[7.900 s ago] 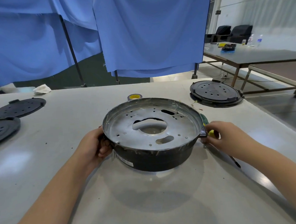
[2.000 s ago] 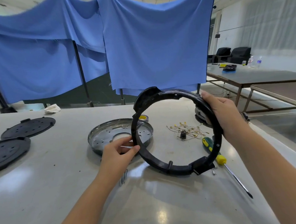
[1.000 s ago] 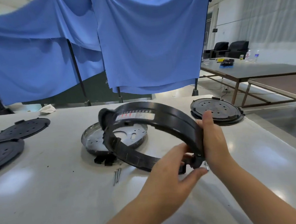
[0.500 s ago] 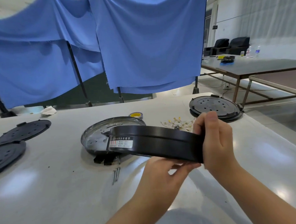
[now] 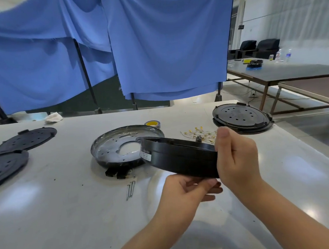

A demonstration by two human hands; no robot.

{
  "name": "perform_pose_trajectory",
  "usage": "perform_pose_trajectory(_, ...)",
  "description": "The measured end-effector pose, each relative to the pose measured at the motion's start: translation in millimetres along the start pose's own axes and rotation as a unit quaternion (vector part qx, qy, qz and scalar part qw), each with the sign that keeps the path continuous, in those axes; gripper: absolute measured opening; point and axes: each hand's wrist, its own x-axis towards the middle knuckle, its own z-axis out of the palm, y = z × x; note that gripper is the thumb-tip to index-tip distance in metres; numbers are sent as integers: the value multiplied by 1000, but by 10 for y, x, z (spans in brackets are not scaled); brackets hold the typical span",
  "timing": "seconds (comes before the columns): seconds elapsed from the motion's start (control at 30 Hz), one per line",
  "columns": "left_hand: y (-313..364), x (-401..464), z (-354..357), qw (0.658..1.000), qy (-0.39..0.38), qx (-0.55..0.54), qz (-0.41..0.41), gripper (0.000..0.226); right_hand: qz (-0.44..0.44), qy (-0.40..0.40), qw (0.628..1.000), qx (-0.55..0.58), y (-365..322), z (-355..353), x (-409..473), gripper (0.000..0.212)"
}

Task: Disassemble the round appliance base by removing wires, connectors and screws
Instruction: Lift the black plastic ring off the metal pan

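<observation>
Holding the black plastic ring [image 5: 183,160] of the base up off the bench [image 5: 50,218], near its right half, we've got the right hand [image 5: 237,158] wrapped over the ring's right end, thumb on top, fingers curled round the wall. Left hand [image 5: 185,192] sits under the lower rim, fingers curled up against it w/ a pinch-like hold; how firm, can't tell. Ring is roughly flat, edge-on to us, tilted a bit down to the right.

To do this step well, we think: keep the right-hand grip as the anchor, turn the ring w/ the left so the inside faces us, check for leftover screws/clips/wire stubs before setting it down. Don't squeeze, thin plastic prob flexes. Put it down away from the loose screws [image 5: 130,190] near bench centre and the wire bundle [image 5: 199,132] w/ yellow connectors toward the far edge, so small bits don't scatter.

Metal pan [image 5: 126,144] lies just behind-left of the ring, on small black blocks [image 5: 117,172].

Writing: white sticker [image 5: 146,154] on the ring's left wall, printed lines too small/blurred to read; no brand legible anywhere
</observation>
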Motion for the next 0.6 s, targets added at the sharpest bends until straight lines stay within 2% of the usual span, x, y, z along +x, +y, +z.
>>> perform_pose_trajectory(0.3,-37,-62,-8,991,-10,-110,-76,12,-10,12,1000,-20,-29,25,-44,64)
perform_pose_trajectory(0.43,-68,-73,-9,986,-15,-138,-95,13,3,6,1000,-20,4,26,-77,61)
perform_pose_trajectory(0.53,-71,-73,-14,986,-21,-136,-93,16,-1,6,1000,-19,5,38,-89,51)
perform_pose_trajectory(0.6,-65,-72,-17,987,-24,-131,-92,21,-9,2,1000,-22,-2,45,-92,54)
